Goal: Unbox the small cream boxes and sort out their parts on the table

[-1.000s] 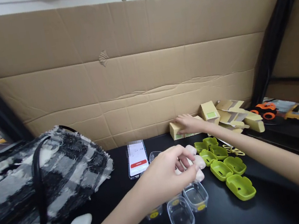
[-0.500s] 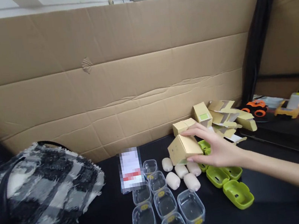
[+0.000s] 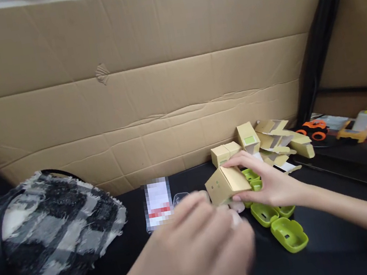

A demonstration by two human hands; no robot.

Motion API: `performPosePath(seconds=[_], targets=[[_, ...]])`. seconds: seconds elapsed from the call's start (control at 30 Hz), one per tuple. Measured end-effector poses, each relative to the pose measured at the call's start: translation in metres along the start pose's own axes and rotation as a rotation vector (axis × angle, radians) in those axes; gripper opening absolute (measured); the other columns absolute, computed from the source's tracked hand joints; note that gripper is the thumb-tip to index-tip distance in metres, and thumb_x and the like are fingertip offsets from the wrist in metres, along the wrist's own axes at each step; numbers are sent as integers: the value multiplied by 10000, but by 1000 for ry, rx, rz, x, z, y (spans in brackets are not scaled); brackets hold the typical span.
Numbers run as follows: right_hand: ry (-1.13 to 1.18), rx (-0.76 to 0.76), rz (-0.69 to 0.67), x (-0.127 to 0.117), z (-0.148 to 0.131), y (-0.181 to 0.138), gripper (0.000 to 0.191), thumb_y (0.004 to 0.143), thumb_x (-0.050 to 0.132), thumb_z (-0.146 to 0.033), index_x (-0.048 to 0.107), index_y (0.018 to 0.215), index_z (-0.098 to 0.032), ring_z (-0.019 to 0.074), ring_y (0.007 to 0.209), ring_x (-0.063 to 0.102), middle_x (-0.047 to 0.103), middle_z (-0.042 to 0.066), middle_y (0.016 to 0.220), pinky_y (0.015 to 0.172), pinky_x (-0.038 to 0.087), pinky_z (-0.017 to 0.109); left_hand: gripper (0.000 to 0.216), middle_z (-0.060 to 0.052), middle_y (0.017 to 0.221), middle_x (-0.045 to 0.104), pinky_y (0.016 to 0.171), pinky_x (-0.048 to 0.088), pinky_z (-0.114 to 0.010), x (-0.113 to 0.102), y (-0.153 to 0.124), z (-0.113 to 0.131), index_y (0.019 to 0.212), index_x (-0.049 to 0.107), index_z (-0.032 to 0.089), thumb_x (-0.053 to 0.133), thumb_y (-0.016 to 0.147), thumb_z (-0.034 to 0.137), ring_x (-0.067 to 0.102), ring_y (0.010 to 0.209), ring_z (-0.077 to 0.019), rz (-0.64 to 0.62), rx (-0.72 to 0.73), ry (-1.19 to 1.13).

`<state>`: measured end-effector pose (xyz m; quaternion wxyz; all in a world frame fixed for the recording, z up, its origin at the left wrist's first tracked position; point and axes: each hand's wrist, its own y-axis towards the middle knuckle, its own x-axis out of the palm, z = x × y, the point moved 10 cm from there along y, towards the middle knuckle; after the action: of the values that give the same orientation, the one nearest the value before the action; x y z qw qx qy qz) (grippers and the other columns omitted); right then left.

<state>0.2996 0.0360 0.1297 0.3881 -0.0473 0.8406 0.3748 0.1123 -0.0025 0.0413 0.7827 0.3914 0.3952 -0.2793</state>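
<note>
My right hand [image 3: 270,183] grips a small tan cardboard box [image 3: 223,186], its thumb below and fingers on top. The box is tilted, one face turned to the left. My left hand [image 3: 198,247] is in front of it, back toward me and smeared by motion, so its fingers cannot be made out. It hides most of the clear plastic cups; the rim of one cup [image 3: 180,197] shows behind it. Part of a pale rounded piece [image 3: 238,206] shows below the box. Green hinged cases [image 3: 290,234] lie under and beside my right wrist.
More small boxes [image 3: 248,136] and flattened cartons [image 3: 277,138] lie behind my right hand. A phone [image 3: 157,203] is left of centre, with a plaid bag [image 3: 55,234] farther left. An orange toy vehicle [image 3: 314,129] is at right. A cardboard wall [image 3: 160,85] closes the back.
My left hand has come into view from below and now covers the cups and most of the pale pieces. My right hand keeps the box in nearly the same place.
</note>
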Motion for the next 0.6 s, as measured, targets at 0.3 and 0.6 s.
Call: performPosePath(seconds=[0.3,0.6], targets=[[143,-85,9,11,-26,-16,537,780,705,-295,408,1228,-278,229,1102,504,504,70,1144,910,480,365,665,-130,1296,551,941,493,-351,-51,98,51,1397,262,142,602,844,284,553,1158,-219,-17,8,139],[46,-124,-6,22,-25,-21,505,804,658,-184,409,1240,-240,217,1022,537,537,77,1104,850,491,371,588,-106,982,641,573,563,-385,-45,99,58,1267,442,93,574,704,199,630,821,-271,40,123,400]])
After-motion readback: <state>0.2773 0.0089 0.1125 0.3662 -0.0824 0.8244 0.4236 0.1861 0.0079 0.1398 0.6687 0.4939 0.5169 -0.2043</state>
